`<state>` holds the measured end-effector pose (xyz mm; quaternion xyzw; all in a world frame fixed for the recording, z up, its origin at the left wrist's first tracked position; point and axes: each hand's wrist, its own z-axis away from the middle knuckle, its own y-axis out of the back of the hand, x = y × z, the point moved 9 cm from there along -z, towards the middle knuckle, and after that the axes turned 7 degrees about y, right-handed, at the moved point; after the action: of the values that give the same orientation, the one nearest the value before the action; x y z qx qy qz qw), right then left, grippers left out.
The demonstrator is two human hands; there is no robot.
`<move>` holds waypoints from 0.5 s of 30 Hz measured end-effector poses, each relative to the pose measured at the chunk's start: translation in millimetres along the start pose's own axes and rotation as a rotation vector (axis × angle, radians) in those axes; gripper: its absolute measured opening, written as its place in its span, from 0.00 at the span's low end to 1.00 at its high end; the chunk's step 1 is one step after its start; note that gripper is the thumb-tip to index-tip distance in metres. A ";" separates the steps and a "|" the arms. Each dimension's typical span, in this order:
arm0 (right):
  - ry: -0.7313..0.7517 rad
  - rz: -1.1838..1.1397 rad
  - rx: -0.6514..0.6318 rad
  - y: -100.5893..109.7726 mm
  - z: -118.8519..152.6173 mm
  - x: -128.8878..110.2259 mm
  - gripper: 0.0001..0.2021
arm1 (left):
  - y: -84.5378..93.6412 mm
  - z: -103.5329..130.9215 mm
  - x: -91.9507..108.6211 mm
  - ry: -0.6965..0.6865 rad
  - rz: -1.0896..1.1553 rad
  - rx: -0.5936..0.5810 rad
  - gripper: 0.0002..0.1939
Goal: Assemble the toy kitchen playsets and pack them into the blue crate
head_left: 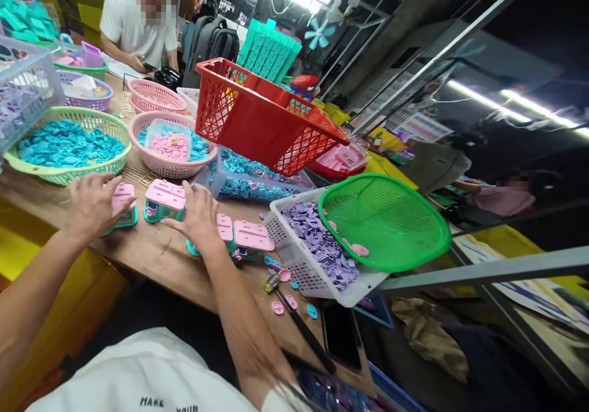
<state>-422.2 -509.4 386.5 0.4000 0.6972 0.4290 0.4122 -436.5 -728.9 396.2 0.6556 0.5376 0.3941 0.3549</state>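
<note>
Several small toy pieces with pink tops and teal bases stand in a row along the table's front edge. My left hand (94,206) is beside the leftmost toy piece (123,198), fingers spread, its thumb across the near side. My right hand (201,215) is spread at the right side of the middle toy piece (165,194), thumb low in front and fingertips behind; whether it touches cannot be made out. Behind my right wrist, two more sit close together, one partly hidden, the other a fully visible pink-topped piece (253,235).
Beyond the hands are a green basket of blue parts (69,145), a pink basket (170,165) and a tilted red crate (262,129). Rightward, a green basket (391,228) rests over a white crate of purple parts (317,246). A hammer (299,320) and phone (341,335) lie nearby. A person (138,31) sits opposite.
</note>
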 end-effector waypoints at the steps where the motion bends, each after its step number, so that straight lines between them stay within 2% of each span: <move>1: 0.032 0.002 -0.064 -10.9 -19.6 -7.6 0.47 | -8.5 -4.3 -11.7 0.012 -0.034 -0.048 0.29; 3: 0.072 0.005 -0.191 -29.6 -46.5 -14.4 0.45 | -24.8 -12.7 -17.4 -0.058 -0.016 -0.128 0.30; 6: 0.145 -0.012 -0.312 -36.9 -52.7 -15.6 0.40 | -38.8 -24.8 -8.5 -0.227 0.100 -0.176 0.35; 10: 0.267 -0.111 -0.321 -7.4 -20.9 -6.1 0.44 | -41.2 -36.2 -0.2 -0.344 0.152 -0.150 0.40; 13: 0.214 -0.115 -0.273 17.6 8.3 29.1 0.52 | -33.8 -37.7 17.5 -0.401 0.220 -0.065 0.39; 15: 0.114 -0.064 -0.307 18.8 26.0 60.2 0.55 | -34.3 -32.5 44.0 -0.502 0.275 -0.061 0.39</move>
<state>-414.9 -441.7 382.4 0.2848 0.6582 0.5391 0.4416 -475.4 -678.4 385.9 0.7884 0.3268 0.2799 0.4396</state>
